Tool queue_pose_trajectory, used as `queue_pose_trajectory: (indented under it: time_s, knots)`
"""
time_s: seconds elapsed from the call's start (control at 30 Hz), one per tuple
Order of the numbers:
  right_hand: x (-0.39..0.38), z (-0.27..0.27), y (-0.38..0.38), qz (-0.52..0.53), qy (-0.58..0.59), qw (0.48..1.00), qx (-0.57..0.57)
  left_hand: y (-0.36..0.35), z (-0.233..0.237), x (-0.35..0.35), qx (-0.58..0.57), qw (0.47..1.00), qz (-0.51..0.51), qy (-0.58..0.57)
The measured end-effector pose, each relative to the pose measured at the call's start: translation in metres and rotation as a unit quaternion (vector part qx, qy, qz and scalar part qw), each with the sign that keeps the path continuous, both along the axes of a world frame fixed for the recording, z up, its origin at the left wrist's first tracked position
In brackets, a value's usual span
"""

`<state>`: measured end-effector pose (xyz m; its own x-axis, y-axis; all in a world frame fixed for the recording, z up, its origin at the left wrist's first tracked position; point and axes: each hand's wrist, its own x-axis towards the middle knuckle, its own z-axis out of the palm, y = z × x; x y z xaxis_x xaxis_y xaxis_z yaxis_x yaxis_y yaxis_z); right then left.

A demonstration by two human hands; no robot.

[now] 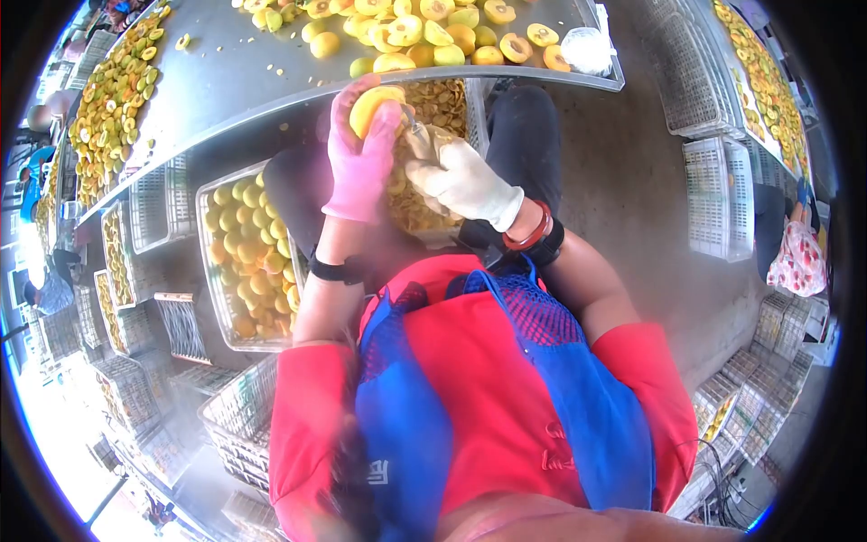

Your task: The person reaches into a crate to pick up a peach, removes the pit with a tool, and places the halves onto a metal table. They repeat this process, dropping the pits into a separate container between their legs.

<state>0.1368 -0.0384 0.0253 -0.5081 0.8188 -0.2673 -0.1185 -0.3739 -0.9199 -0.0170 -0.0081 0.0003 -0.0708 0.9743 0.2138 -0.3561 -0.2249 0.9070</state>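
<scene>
My left hand (363,161), in a pink glove, holds a yellow-orange fruit (372,110) just over the near edge of the metal table (244,99). Close on its right, my right hand (462,177), in a white glove, is closed round a small tool (411,119) whose tip points toward the fruit. The tool is partly hidden by the fingers. Below both hands, between the knees, is a container of thin fruit pieces (438,101). Halved fruits (406,32) lie heaped on the table beyond the hands.
A white crate of whole yellow fruits (248,257) stands left of my legs. A crumpled white bag (587,50) sits at the table's right corner. Stacked white crates (720,199) stand to the right. Another heap of fruit (117,108) lies on the table's left. People are partly visible at both edges.
</scene>
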Motion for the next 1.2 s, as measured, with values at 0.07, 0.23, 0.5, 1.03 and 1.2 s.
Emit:
queue_pose_trajectory:
  time_s: [0.07, 0.23, 0.5, 1.03, 1.2]
  knots:
    - [-0.003, -0.011, 0.001, -0.030, -0.102, 0.972, 0.208, -0.004, 0.002, 0.004, 0.018, 1.000, 0.011, 0.010]
    - [-0.006, -0.018, 0.003, -0.045, -0.142, 0.946, 0.289, -0.011, 0.001, 0.012, 0.031, 0.996, 0.070, 0.035]
    - [-0.007, 0.001, 0.002, 0.010, -0.139, 0.975, 0.174, -0.014, 0.001, 0.017, 0.042, 0.991, 0.107, 0.062]
    - [-0.011, -0.030, 0.014, 0.019, -0.110, 0.961, 0.253, -0.008, -0.014, 0.013, -0.042, 0.995, 0.091, 0.020]
    - [0.002, 0.010, 0.013, 0.131, -0.111, 0.985, 0.016, -0.011, -0.008, 0.006, -0.026, 0.999, 0.034, -0.006]
